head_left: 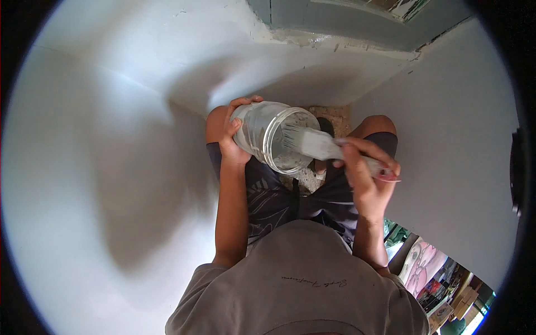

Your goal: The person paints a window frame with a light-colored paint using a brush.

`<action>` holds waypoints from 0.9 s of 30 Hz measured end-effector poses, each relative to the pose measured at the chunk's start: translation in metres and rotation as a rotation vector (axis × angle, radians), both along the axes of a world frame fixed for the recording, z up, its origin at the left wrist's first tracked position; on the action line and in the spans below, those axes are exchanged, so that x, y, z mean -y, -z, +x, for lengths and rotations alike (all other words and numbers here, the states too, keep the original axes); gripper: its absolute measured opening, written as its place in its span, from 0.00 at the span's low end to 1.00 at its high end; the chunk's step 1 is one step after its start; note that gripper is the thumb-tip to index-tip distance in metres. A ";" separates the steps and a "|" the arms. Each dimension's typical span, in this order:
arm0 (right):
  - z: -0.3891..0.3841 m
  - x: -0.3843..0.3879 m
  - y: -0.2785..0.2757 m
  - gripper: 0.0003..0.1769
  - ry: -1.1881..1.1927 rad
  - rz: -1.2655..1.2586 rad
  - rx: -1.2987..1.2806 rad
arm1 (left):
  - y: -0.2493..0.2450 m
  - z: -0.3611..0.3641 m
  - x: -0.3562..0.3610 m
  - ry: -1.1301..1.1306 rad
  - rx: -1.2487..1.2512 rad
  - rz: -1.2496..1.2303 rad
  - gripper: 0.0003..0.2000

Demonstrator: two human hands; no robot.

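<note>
My left hand [237, 134] is wrapped round the base of a clear, paint-smeared jar [262, 129], which is tilted with its open mouth toward the right. In my right hand [365, 170] is the handle of a wide brush [315, 143] coated in whitish paint. The bristle tips are at the jar's mouth, inside the rim as seen from here. Whitish residue clings to the inside of the jar.
Pale walls [145, 184] stand close on the left and ahead, with a grey wall [458, 139] on the right. A grey-green frame [346, 25] is at the top. Boxes [463, 301] and coloured items lie at the lower right. My knees are bent below the jar.
</note>
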State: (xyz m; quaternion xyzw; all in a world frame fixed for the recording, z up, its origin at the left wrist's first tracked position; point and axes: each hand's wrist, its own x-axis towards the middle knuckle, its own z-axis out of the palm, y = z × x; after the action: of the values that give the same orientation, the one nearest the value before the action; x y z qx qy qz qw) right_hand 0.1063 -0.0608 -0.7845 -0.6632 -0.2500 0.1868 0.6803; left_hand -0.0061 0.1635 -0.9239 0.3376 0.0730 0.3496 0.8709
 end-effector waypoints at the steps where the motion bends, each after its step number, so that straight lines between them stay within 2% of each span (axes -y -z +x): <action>1: 0.005 0.008 0.002 0.08 0.036 0.079 -0.139 | 0.003 0.001 -0.001 -0.003 0.007 -0.021 0.29; 3: 0.009 0.009 -0.001 0.10 0.185 0.178 -0.367 | 0.008 0.002 -0.001 0.011 0.016 -0.055 0.28; 6: 0.026 0.028 0.017 0.12 0.081 0.397 -0.777 | 0.014 0.008 -0.004 0.083 0.036 -0.070 0.28; 8: 0.024 0.026 0.011 0.12 0.151 0.423 -0.920 | 0.005 0.020 -0.002 0.144 0.034 -0.147 0.28; 12: 0.025 0.038 0.016 0.14 0.006 0.616 -1.009 | 0.000 0.060 0.006 0.278 0.018 -0.259 0.30; 14: 0.034 0.043 0.019 0.17 -0.060 0.704 -1.075 | -0.007 0.087 0.012 0.361 0.003 -0.283 0.28; 15: 0.037 0.044 0.017 0.22 -0.121 0.779 -1.103 | -0.012 0.099 0.012 0.436 -0.016 -0.319 0.26; 18: 0.039 0.043 0.001 0.26 -0.058 0.903 -1.174 | -0.020 0.129 0.023 0.565 -0.025 -0.488 0.24; 19: 0.040 0.044 0.009 0.29 -0.058 0.945 -1.136 | -0.022 0.137 0.026 0.604 -0.044 -0.535 0.23; 22: 0.040 0.045 0.011 0.29 0.072 0.830 -0.945 | -0.023 0.156 0.034 0.686 -0.080 -0.643 0.21; 23: 0.039 0.045 0.013 0.28 0.174 0.737 -0.870 | -0.019 0.158 0.037 0.695 -0.072 -0.653 0.21; 27: 0.033 0.043 0.028 0.25 0.321 0.524 -0.609 | -0.008 0.156 0.033 0.686 -0.112 -0.667 0.22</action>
State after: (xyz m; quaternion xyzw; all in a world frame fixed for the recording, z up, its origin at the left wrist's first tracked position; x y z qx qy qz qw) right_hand 0.1396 -0.1038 -0.8123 -0.4133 0.0295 0.1961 0.8887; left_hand 0.1499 0.1305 -0.9154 0.0629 0.1123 -0.0189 0.9915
